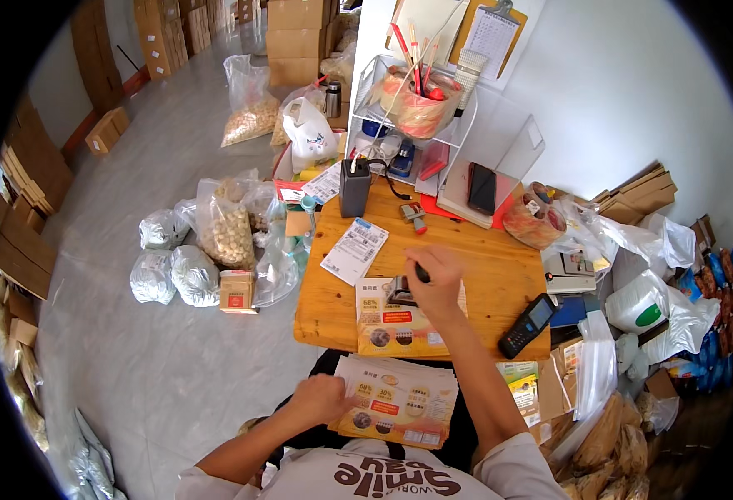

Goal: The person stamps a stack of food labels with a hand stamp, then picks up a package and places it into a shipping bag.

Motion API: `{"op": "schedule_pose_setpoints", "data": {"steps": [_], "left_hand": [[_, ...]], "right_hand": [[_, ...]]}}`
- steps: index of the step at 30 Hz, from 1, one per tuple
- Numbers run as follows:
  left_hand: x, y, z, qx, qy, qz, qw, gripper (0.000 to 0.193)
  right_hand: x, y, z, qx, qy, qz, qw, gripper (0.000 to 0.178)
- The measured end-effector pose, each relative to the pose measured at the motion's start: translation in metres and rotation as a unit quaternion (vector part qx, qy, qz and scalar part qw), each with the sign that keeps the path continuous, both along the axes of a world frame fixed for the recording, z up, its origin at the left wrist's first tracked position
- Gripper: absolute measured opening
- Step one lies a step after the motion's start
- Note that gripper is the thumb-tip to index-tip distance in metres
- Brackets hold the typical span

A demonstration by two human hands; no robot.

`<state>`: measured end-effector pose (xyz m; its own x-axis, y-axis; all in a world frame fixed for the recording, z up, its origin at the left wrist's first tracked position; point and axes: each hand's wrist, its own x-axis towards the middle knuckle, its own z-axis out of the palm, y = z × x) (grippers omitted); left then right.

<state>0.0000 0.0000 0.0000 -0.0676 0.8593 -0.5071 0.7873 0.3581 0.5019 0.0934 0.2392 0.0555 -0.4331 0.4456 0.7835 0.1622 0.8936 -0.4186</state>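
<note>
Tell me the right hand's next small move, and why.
Probably press the stamp straight down: the right hand grips it over the printed sheet on the table, while the left hand is at a stack's edge. Whether the stamp already touches is unclear.

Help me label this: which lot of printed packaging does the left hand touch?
The lap pile: the left hand touches its left edge. The tabletop lot lies under the right hand.

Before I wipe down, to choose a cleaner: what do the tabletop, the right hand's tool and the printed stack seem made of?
Tabletop: probably varnished wood, given orange-brown grain and soft sheen.
Tool: apparently metal, from its shiny grey frame; knob perhaps plastic, dull black.
Printed stack: apparently smooth paper or film; layered edges fit either.
</note>
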Motion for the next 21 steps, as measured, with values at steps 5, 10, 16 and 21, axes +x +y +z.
{"op": "schedule_pose_setpoints", "data": {"steps": [5,10,16,21], "left_hand": [[-0.027,0.027,-0.004,0.224,-0.063,0.219,0.948,0.035],[-0.045,0.098,-0.009,0.209,-0.077,0.239,0.945,0.037],[-0.049,0.105,-0.034,0.199,-0.141,0.276,0.930,0.030],[-0.045,0.101,-0.034,0.219,-0.120,0.287,0.925,0.023]], "right_hand": [[-0.008,-0.009,-0.034,-0.017,-0.005,-0.006,1.000,0.015],[-0.011,-0.003,-0.037,-0.028,0.013,-0.001,1.000,0.017],[0.006,-0.018,0.041,-0.024,0.057,-0.027,0.998,0.019],[0.037,-0.037,0.079,0.011,0.098,-0.042,0.994,0.022]]}}
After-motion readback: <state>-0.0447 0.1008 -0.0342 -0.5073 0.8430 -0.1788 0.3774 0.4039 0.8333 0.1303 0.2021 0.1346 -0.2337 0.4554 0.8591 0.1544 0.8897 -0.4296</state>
